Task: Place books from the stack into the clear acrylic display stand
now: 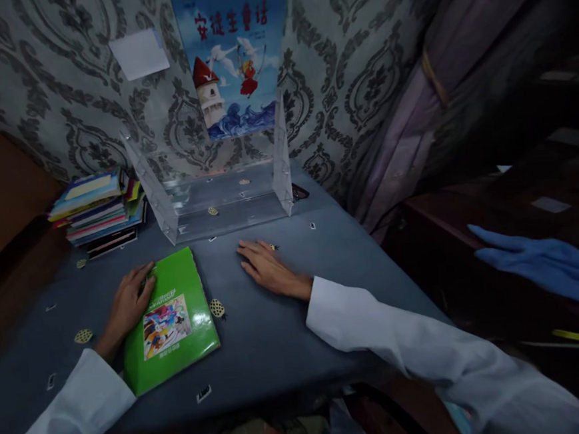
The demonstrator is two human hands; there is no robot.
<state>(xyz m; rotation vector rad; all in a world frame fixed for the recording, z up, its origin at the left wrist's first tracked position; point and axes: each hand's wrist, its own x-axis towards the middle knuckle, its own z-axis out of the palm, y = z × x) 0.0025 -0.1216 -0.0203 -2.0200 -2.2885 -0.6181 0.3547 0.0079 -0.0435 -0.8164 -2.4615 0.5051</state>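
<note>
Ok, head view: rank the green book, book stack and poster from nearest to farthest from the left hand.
1. Green book: touching the left hand.
2. Book stack: far left of the table.
3. Poster: on the wall behind.

Overall: dim, cool cast; light source out of view.
Green book [170, 320] by left hand [130, 303]: glossy, white glare patch right of the fingers, toward lower right edge.
Clear stand [234, 213], beyond both hands: thin pale edge highlights.
Tabletop [289, 344], between and nearer than hands: even, shadows soft; murky below front edge.
Blue glove [538, 261], well right of right hand [268, 269]: blurred, near-black surroundings.
Wallpaper [358, 71], beyond hands: wide-angle stretch, softer toward corners; far right corner black.
</note>
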